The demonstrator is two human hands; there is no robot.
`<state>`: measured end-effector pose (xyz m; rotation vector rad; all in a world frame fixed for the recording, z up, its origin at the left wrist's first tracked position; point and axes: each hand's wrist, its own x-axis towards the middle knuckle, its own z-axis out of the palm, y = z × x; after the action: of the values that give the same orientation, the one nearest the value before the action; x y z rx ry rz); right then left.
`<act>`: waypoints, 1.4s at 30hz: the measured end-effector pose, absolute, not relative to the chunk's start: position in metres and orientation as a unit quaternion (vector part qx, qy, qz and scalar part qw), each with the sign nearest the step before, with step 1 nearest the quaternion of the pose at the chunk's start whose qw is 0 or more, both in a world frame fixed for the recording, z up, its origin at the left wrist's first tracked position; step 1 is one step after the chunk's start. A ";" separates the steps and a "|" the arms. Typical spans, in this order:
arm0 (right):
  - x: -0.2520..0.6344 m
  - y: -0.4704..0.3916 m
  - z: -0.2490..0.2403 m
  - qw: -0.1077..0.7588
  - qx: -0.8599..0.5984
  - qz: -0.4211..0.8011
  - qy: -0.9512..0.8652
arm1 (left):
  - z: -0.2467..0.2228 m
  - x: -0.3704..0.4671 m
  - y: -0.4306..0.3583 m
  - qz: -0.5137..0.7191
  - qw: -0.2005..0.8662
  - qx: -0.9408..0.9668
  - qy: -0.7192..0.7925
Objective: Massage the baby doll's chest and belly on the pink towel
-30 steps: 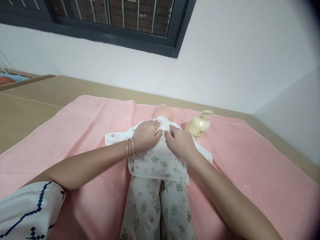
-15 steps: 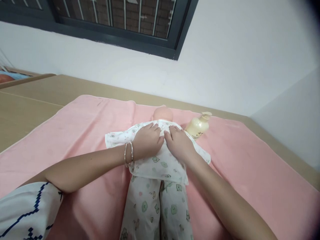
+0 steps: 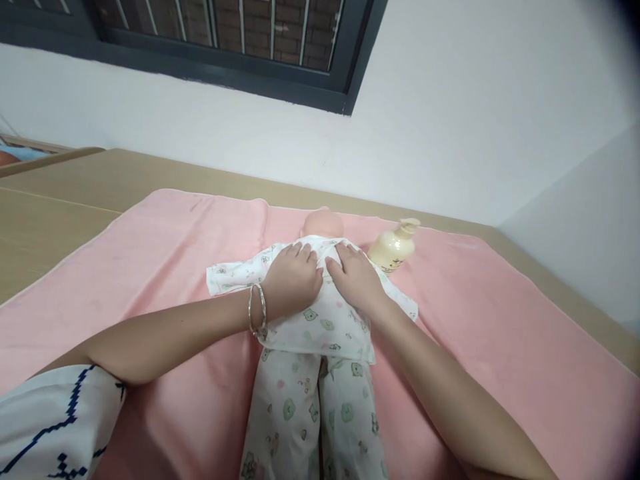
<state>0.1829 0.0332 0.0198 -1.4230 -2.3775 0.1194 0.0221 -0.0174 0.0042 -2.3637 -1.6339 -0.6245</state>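
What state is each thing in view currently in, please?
Patterned shirt: spread, sleeves outstretched.
Patterned trousers: legs laid straight.
Doll: lying down, dressed.
Left hand: palm down on shirt.
Right hand: palm down on shirt.
Pump bottle: standing.
Pink blanket: spread, creased.
Window: open or shut unclear.

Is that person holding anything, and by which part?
Nothing appears gripped: the left hand and right hand lie on the upper part of the patterned shirt.

Left hand [image 3: 293, 280], right hand [image 3: 359, 280], that's two! One dressed doll [image 3: 320, 327], one bottle [image 3: 393, 249], one blanket [image 3: 190, 260], one window [image 3: 220, 30]!
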 end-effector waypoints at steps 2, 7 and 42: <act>0.180 0.022 0.026 0.190 -0.508 0.046 -0.839 | 0.008 0.017 -0.009 -0.206 0.064 -0.800 -0.560; 0.182 0.010 0.045 0.172 -0.514 0.146 -0.828 | 0.015 0.006 0.012 -0.208 -0.048 -0.773 -0.597; 0.181 0.021 0.021 0.210 -0.495 0.065 -0.841 | 0.000 0.012 0.004 -0.263 0.037 -0.806 -0.529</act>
<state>0.1806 0.0207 0.0212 -1.3763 -2.3377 0.1795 0.0122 0.0043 -0.0004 -2.4737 -1.6249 -0.8063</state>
